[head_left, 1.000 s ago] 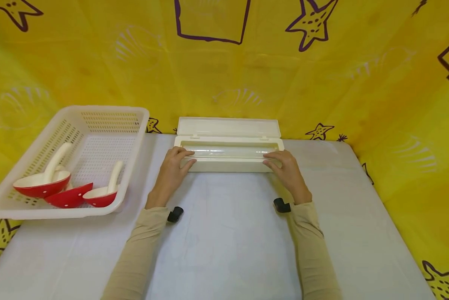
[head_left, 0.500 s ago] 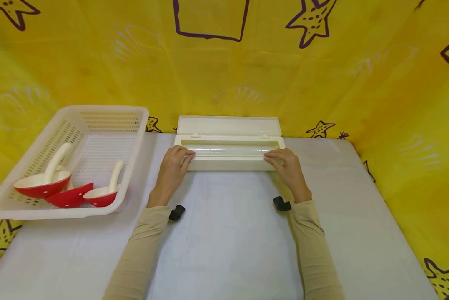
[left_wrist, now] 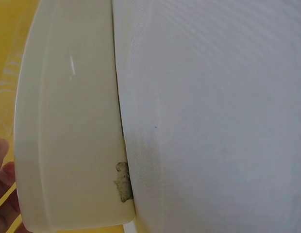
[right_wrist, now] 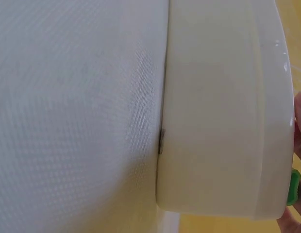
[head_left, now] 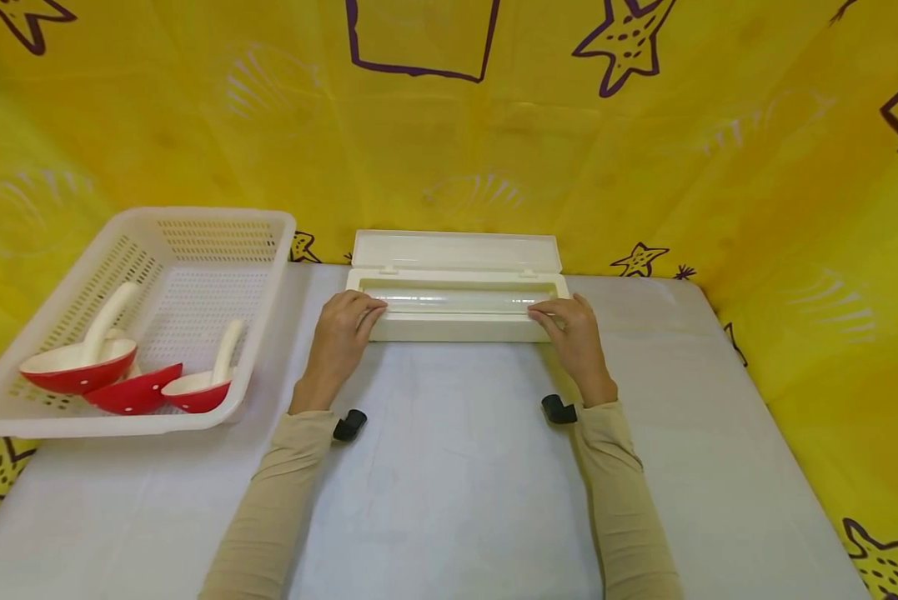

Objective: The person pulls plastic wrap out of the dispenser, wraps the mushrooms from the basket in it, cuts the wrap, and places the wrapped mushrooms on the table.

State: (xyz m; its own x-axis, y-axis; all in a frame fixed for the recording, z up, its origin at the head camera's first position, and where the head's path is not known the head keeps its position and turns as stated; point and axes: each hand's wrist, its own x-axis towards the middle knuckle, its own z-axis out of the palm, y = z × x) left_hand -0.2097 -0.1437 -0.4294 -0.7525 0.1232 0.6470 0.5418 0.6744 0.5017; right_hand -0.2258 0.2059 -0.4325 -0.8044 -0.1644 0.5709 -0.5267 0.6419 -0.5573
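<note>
A cream cling film dispenser (head_left: pixel 459 331) stands at the back of the table with its lid (head_left: pixel 456 251) tipped back. Inside lies a shiny clear roll of cling film (head_left: pixel 456 301). At the box's left end, my left hand (head_left: pixel 336 337) pinches the film's front edge between thumb and fingers. My right hand (head_left: pixel 578 337) pinches the same edge near the right end. The film between the fingertips is too clear to make out well. Both wrist views show mostly the dispenser's front wall; fingers appear at the outer edges, near a small green piece (right_wrist: pixel 293 187) on the right.
A white slotted basket (head_left: pixel 268 275) stands on the left, holding several red-and-white ladles (head_left: pixel 201 392). Behind the dispenser hangs a yellow patterned cloth (head_left: pixel 449 133). A white cloth covers the table (head_left: pixel 456 467). Black wrist cameras (head_left: pixel 351 425) project from both sleeves.
Thumbs and fingers of both hands, apart one second ago, have closed together at the film's edge. The dispenser and basket have stayed in place; the head view shifted slightly.
</note>
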